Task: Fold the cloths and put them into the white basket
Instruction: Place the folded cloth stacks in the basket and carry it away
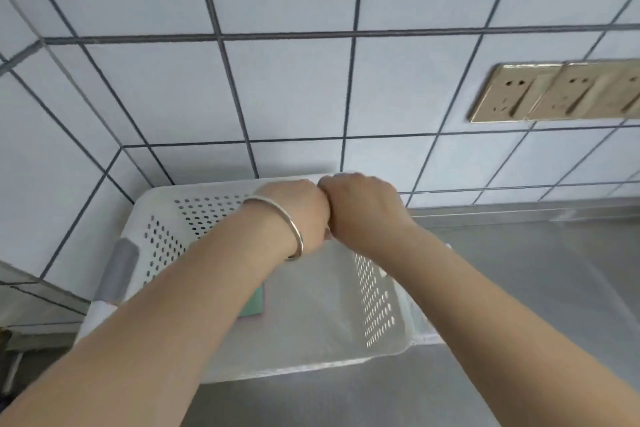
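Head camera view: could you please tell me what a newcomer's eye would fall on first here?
Two bare forearms reach forward, and the left hand and right hand meet knuckle to knuckle over the far rim of the white perforated basket in the tiled corner. A silver bangle rings the left wrist. A green cloth peeks out inside the basket, and gold wall sockets sit at right.

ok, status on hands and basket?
Both hands over the basket, left and right knuckle to knuckle, fingers curled down; grip hidden. Green cloth already inside. Nothing in the way.
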Demonstrator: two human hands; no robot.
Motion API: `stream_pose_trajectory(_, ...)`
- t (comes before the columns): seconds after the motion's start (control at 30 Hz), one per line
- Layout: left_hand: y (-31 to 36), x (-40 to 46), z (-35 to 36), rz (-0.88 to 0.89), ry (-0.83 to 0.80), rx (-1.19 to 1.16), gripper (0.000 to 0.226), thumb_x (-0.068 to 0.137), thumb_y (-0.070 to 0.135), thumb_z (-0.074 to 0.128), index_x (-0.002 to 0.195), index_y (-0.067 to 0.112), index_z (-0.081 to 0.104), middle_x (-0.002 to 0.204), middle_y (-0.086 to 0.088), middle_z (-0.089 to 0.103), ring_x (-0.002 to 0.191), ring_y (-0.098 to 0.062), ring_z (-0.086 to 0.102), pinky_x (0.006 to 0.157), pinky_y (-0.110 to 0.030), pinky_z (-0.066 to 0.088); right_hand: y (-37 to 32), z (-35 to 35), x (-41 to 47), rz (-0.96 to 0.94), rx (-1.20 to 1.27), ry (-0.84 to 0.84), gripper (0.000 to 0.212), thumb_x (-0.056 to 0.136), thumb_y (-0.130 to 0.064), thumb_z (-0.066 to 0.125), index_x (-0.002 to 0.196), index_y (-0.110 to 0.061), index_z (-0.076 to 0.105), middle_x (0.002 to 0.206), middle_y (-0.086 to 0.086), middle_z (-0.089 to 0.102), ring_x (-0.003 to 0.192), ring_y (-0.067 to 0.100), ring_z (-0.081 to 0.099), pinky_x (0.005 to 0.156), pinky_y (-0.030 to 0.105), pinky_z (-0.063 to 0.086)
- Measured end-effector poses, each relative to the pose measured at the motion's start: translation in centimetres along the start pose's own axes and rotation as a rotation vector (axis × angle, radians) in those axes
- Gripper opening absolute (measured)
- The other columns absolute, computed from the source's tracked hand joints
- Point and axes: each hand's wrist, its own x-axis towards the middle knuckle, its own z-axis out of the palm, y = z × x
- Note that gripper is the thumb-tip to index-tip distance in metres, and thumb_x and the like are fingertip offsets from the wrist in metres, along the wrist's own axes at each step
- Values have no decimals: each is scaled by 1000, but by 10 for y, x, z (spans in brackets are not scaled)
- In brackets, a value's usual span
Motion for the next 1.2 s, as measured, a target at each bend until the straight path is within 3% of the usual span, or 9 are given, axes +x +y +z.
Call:
stream_pose_trajectory(0.1,68,-7,-21,38,567,-365,39,87,14,34,122,10,51,122,-7,53,105,-28,59,81,-36,47,45,-19,-55,150,375,647,27,81,-13,53,106,-12,62,90,2,66,78,22,63,56,26,41)
stream_pose_trajectory(0.2,163,-16,-9,44,829,-1159,45,90,14,28,132,12,46,133,-2,48,120,-9,51,100,-19,41,96,3,-101,478,686,702,29,88,-19,56,117,-17,52,96,-4,60,83,12,57,64,24,43)
stream_pose_trajectory(0.37,262,4,77,-150,537,-1473,44,94,42,33,137,36,22,151,6,27,139,1,21,116,-17,17,156,97,-139,905,756,5,55,90,-38,55,135,-12,37,133,11,46,120,26,46,98,36,39)
stream_pose_trajectory(0.43,267,21,110,-339,420,-1417,77,81,74,14,144,28,19,156,2,17,145,-10,10,119,-24,7,163,122,-150,933,787,-173,68,89,-44,55,142,-9,29,141,14,36,132,30,35,108,36,29)
stream_pose_trajectory(0.5,259,41,132,-525,316,-1246,97,73,77,7,148,16,14,158,-4,7,147,-17,2,118,-29,3,167,134,-152,937,815,-192,72,87,-49,54,142,-9,30,142,13,35,133,29,33,109,36,26)
stream_pose_trajectory(0.67,242,69,164,-749,156,-1061,73,94,40,42,148,8,7,157,-14,8,144,-28,12,117,-37,13,178,151,-144,873,816,-327,59,93,-43,43,139,-7,34,139,14,39,130,29,35,108,37,27)
stream_pose_trajectory(0.87,235,78,184,-850,58,-1167,75,89,46,49,146,8,17,151,-16,28,137,-32,31,111,-42,28,191,182,-145,950,888,-297,51,91,-42,46,129,-8,46,128,10,46,119,27,45,102,38,37)
stream_pose_trajectory(1.0,226,87,193,-938,-13,-1208,74,84,54,52,135,3,37,139,-20,44,128,-35,43,108,-43,35,198,189,-135,1005,1039,-334,24,91,-32,49,101,-11,53,105,10,58,87,24,54,76,31,44)
stream_pose_trajectory(1.2,233,88,182,-918,-105,-1184,71,84,56,47,130,3,43,130,-17,54,119,-34,52,101,-39,44,198,191,-138,1062,1139,-309,30,95,-25,44,110,-3,56,99,11,60,88,27,58,82,35,49)
